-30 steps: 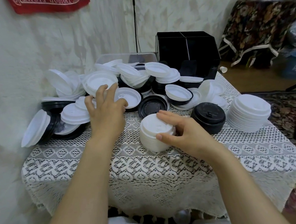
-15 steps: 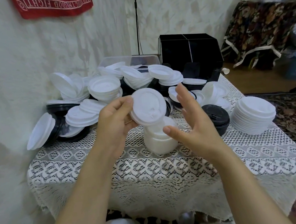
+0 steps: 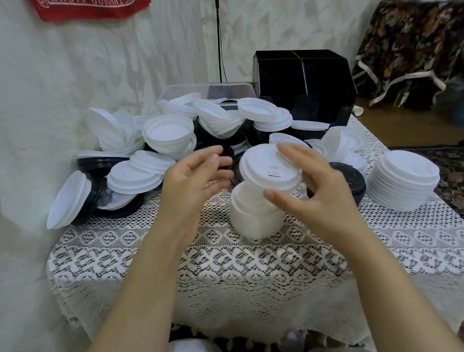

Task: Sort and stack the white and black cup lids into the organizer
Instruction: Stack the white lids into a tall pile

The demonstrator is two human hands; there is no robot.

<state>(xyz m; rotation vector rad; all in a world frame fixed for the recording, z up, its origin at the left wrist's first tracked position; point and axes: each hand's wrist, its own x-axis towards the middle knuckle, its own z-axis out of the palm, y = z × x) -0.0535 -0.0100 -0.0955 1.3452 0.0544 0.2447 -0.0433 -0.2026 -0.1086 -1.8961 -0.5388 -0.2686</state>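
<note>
right hand [image 3: 324, 197] pinches a round white plastic cup lid [image 3: 267, 169], thumb under the rim, fingers on top. lid is tilted just over a short stack of white lids [image 3: 255, 219] mid table; cannot tell if they touch. left hand [image 3: 194, 179] is beside the lid, fingers loosely spread, holding nothing. black box organizer [image 3: 301, 79] at back, well apart. stack of black lids [image 3: 355, 180] sits behind the right hand.
</note>
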